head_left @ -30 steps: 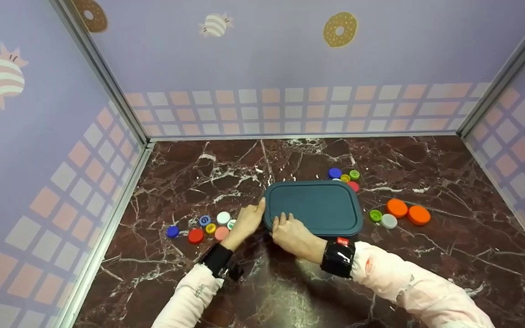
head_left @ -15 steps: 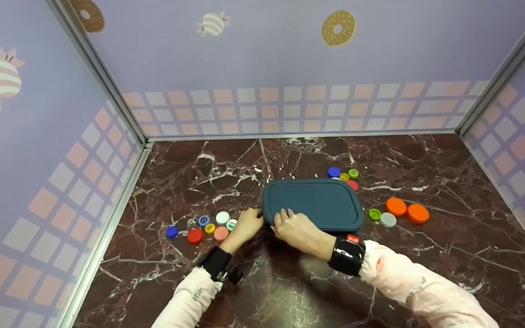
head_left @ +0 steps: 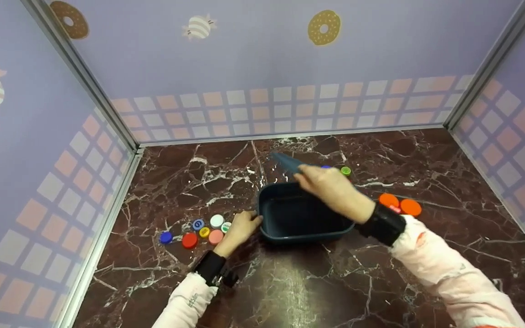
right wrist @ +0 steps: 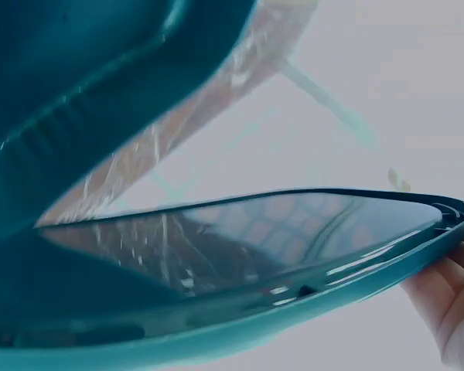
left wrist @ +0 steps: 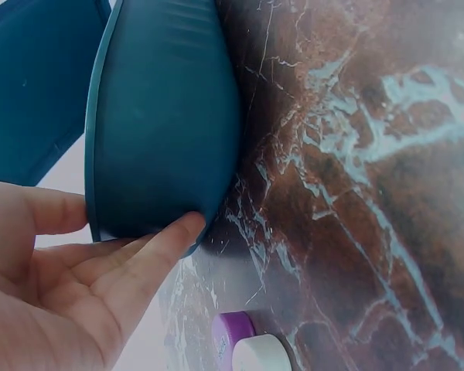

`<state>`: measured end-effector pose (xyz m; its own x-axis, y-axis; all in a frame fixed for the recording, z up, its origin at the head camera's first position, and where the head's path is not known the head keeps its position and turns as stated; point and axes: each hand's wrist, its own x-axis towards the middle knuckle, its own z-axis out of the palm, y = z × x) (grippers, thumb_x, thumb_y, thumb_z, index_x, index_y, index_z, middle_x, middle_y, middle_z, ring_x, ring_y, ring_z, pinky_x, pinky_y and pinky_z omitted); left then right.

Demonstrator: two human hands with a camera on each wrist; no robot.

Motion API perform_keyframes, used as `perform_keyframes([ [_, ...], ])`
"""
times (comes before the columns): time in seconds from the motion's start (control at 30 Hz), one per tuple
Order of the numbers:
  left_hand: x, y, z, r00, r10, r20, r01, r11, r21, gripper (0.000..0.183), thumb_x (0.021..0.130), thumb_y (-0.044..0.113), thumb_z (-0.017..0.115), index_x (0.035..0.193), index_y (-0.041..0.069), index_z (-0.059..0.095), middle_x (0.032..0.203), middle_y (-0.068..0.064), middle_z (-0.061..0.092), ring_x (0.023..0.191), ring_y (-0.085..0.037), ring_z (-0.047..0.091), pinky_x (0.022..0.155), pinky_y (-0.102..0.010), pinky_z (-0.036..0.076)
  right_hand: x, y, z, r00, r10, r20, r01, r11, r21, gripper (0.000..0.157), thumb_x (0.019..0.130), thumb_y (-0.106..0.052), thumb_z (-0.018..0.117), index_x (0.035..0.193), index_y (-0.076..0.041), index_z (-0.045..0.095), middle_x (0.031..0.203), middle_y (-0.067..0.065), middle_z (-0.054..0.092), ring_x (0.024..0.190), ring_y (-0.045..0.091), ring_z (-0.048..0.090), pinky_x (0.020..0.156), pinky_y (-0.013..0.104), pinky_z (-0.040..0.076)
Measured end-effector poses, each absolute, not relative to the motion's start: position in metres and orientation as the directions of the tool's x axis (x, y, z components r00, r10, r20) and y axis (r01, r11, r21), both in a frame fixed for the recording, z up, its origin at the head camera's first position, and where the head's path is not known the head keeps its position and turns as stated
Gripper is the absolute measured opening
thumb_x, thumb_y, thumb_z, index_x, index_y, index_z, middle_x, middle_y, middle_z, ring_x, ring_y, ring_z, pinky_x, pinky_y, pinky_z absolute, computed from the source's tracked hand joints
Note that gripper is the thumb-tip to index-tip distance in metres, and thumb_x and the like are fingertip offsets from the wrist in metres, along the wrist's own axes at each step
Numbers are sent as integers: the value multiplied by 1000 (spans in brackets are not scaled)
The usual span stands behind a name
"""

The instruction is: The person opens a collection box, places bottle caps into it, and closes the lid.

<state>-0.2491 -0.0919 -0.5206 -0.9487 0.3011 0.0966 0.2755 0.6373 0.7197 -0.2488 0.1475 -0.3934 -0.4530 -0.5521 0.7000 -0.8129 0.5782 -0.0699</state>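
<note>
A dark blue-green plastic box [head_left: 306, 237] stands uncovered on the table, its dark inside facing up. My left hand [head_left: 243, 226] is at its left end; the left wrist view shows the thumb at the rim and straight fingers [left wrist: 151, 259] against the outer wall. My right hand [head_left: 335, 189] grips the edge of the matching lid [head_left: 286, 161], which is raised and steeply tilted over the box's back edge. In the right wrist view the lid [right wrist: 240, 239] shows its recessed underside, the fingers [right wrist: 448, 286] pinching one end of it.
Several bottle caps lie left of the box, among them a red cap [head_left: 189, 240] and a blue cap [head_left: 166, 237]. Two orange caps [head_left: 410, 207] lie to the right. A green cap [head_left: 345, 171] is behind the box. Patterned walls [head_left: 285, 109] enclose the marble-look table.
The right hand has lifted the lid off the box, moving up and to the right and tilting it, which exposes the inside. My left hand stays by the box's left end.
</note>
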Motion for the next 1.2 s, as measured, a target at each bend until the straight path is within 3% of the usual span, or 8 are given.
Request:
perform_keyframes([
  [0.3,-250,-93,-520,-948,310,78,271,649,711,17,88,11,54,76,2,61,53,1,45,47,-14,43,48,-26,34,-278,213,-362,-583,-270,766,-703,641,-309,12,87,-3,57,92,6,62,78,15,64,63,22,59,56,35,49],
  [0.43,-250,-95,-518,-960,270,73,239,656,716,26,89,16,55,100,-6,61,78,-13,61,71,-25,59,63,-34,45,-287,238,-356,-661,-114,742,-589,691,-419,19,90,-10,55,91,6,65,78,15,64,62,19,56,57,27,44],
  [0.53,-251,-97,-516,-969,220,110,229,647,727,33,88,18,57,109,-7,55,96,-18,59,87,-29,57,74,-40,45,-293,257,-354,-723,20,690,-468,721,-511,27,92,-18,52,91,5,66,77,14,64,63,18,54,58,19,39],
  [0.7,-253,-96,-509,-955,186,230,296,586,754,21,87,10,59,102,-4,56,95,-15,54,86,-29,54,74,-39,43,-298,288,-353,-773,189,606,-287,747,-600,36,93,-26,47,78,2,65,64,8,55,57,17,44,53,21,30],
  [0.83,-255,-92,-506,-933,200,298,358,584,729,15,85,7,59,98,-2,57,91,-11,54,84,-25,54,73,-36,43,-298,314,-354,-790,275,548,-186,744,-642,44,94,-29,45,60,-1,48,51,4,39,47,15,34,46,25,23],
  [1.07,-255,-86,-504,-903,287,320,430,598,677,8,86,6,59,92,1,59,81,-5,49,72,-20,47,64,-33,39,-294,364,-365,-811,435,392,-18,651,-759,48,95,-33,41,56,-6,38,48,-2,32,43,10,30,49,23,28],
  [1.17,-257,-83,-500,-892,299,340,453,603,657,6,85,5,59,90,1,60,80,-5,48,72,-20,47,64,-34,38,-293,384,-373,-815,497,297,25,543,-840,44,95,-30,41,58,-6,42,51,-4,34,39,3,34,47,16,35],
  [1.2,-258,-81,-498,-887,300,350,461,604,650,5,85,5,60,89,1,60,81,-5,49,73,-21,47,65,-34,39,-292,390,-377,-817,518,254,37,486,-873,42,95,-28,41,59,-7,46,55,-3,37,38,0,37,40,15,33],
])
